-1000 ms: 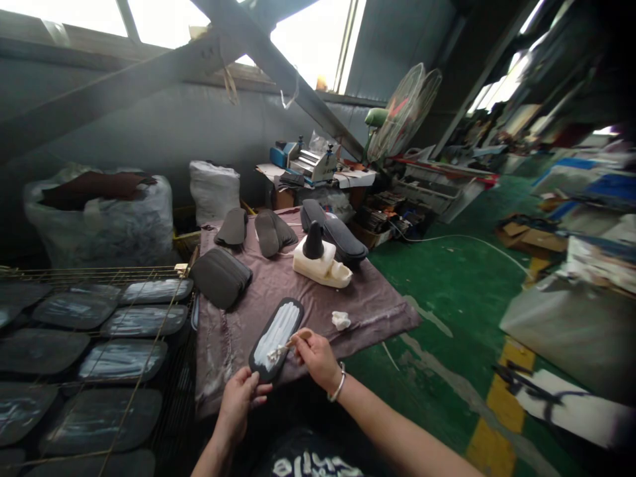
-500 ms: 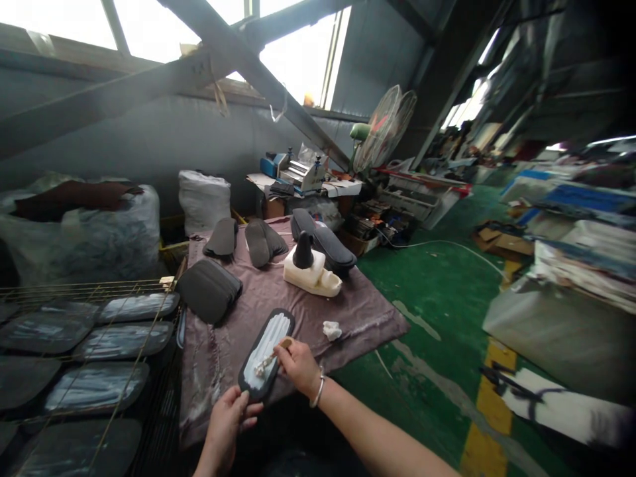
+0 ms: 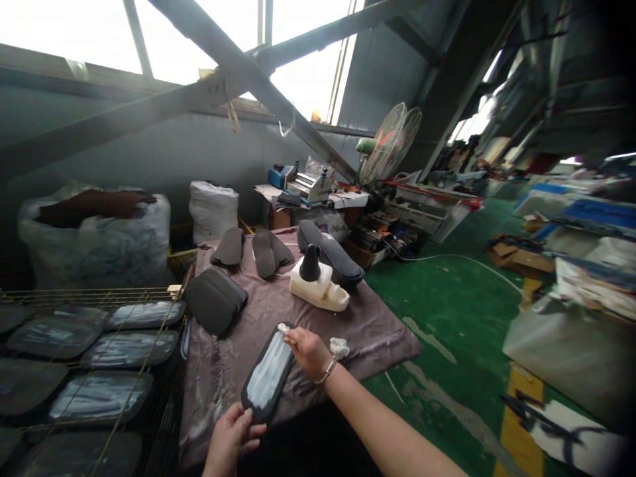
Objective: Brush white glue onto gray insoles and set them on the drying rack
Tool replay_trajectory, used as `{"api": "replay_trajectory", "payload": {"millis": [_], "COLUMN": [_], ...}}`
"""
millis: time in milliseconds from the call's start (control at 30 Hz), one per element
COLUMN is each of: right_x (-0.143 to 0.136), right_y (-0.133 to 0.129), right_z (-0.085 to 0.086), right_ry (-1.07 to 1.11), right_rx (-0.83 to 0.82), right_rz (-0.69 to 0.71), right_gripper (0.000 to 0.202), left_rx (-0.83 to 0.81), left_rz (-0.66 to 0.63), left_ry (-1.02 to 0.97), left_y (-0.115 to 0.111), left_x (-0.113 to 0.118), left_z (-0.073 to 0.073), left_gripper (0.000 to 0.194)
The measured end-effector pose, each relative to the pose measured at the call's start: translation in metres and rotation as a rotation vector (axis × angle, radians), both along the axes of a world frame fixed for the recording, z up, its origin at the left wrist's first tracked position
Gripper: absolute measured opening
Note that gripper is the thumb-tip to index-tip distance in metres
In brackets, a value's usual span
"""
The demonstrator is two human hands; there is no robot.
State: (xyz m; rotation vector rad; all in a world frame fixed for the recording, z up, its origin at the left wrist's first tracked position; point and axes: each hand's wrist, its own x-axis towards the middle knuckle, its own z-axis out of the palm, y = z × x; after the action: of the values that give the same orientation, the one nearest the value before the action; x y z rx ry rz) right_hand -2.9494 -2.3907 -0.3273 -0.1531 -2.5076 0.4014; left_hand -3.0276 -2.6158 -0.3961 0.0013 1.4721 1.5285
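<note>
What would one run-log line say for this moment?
left hand: pinches dark pad, near end | right hand: at far end, beside white clump | pad: streaked white, on cloth

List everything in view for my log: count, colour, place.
Coated pad: one, black with white, between the hands
Applicator: one, white-tipped, mostly hidden, in right hand
Cloth: one, mauve, centre
Pad piles: several, dark, on cloth
Container: one, cream, on cloth
Cone: one, black, on container
White lump: one, beside right wrist
Rack: one, brassy, left
Rack pads: many, dark, some white-streaked
Bags: at least two, whitish, behind left
Machine: one, blue-silver, behind
Floor: green, right
Hands: two, left, right
</note>
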Motion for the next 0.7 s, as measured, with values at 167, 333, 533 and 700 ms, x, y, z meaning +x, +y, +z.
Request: {"api": "replay_trajectory", "payload": {"millis": [167,333,533,700], "right_x": [0.004,0.007,0.023,0.037], "right_y": [-0.017,-0.030,-0.077,-0.079], "right_z": [0.002,0.000,0.004,0.007], "right_ry": [0.012,-0.036,-0.071,0.142], "right_rx": [-0.061,0.034,-0.151,-0.764], "right_rz": [0.059,0.099,0.192,-0.046], "right_gripper": [0.016,0.020,0.022,0.029], "left_rx": [-0.021,-0.017,0.003,0.039], "left_rz": [0.027,0.022,-0.017,-0.028], "left_ry": [0.036,0.006,0.012,0.022], "left_y": [0.003,0.002,0.001,-0.003], "left_x": [0.002,0.002,0.001,0.001], "left_z": [0.002,0.003,0.010,0.033], "left_gripper": [0.041,0.044,0.048,0.037]}}
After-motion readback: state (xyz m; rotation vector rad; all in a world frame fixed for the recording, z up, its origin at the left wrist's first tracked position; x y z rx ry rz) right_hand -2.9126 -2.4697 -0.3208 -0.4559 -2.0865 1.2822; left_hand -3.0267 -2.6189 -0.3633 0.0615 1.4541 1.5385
